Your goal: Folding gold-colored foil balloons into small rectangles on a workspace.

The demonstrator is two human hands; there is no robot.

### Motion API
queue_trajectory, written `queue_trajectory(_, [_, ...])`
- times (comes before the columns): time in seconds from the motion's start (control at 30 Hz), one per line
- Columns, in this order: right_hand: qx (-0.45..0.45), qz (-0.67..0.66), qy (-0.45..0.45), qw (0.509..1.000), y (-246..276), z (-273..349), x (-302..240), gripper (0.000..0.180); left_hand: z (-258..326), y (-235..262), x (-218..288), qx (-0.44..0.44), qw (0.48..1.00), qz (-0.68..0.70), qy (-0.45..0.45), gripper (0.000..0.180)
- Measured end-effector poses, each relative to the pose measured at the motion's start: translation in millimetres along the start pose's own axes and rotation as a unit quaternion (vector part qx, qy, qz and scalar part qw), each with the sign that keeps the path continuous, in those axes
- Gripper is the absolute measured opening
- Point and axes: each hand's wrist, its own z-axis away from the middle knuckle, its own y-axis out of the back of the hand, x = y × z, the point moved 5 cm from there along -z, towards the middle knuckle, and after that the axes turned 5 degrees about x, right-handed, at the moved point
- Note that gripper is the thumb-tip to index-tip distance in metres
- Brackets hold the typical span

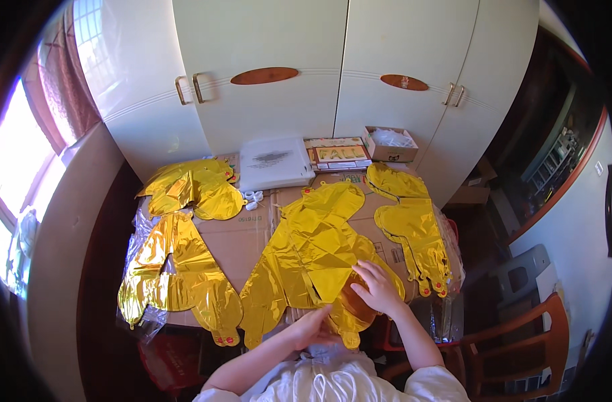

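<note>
A large flat gold foil balloon [319, 234] with creases lies at the middle of the table, reaching to its near edge. My right hand [377, 289] rests on its lower right part, fingers stretched out and thumb apart, above a shiny brownish reflection. At the near edge of the same balloon, my left hand [312, 326] grips the foil, its fingertips partly hidden. More flat gold foil balloons lie around: one [178, 275] at the near left, one [185, 187] at the far left, and one [413, 221] on the right, with small red-marked tabs.
Flat cardboard [245, 234] covers the table. Along the back are a white plastic packet [276, 164], a printed flat box [339, 155], a small open box [390, 144] with clear plastic, and a white string bundle [253, 199]. White cabinets [265, 40] stand behind; a wooden chair [520, 342] is at right.
</note>
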Motion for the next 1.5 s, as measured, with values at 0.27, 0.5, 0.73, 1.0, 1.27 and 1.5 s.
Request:
queue_trajectory(0.27, [0.001,0.09,0.013,0.996,-0.2,12.0,-34.9,0.058,25.5,79.1,163.3,0.336,0.662,-0.612,-0.272,0.031])
queue_trajectory(0.5, [-0.07,0.126,-0.015,0.989,-37.7,24.2,-115.7,0.07,-60.6,145.5,264.4,0.468,0.57,-0.55,-0.392,0.041])
queue_trajectory(0.73, [-0.043,0.115,-0.042,0.992,-52.8,26.7,-106.6,0.062,-89.3,165.2,291.2,0.373,0.712,-0.479,-0.354,0.037])
queue_trajectory(1.0, [-0.034,0.098,-0.03,0.994,-60.4,24.2,-106.6,0.054,-99.4,179.1,290.4,0.385,0.729,-0.451,-0.341,0.03])
queue_trajectory(1.27, [-0.068,0.051,-0.009,0.996,-71.9,16.1,-104.8,0.057,-89.4,171.2,290.1,0.392,0.718,-0.46,-0.346,0.034])
queue_trajectory(1.5, [-0.094,0.048,0.013,0.994,-77.4,12.4,-97.0,0.057,-77.5,143.8,288.9,0.364,0.722,-0.497,-0.314,0.044])
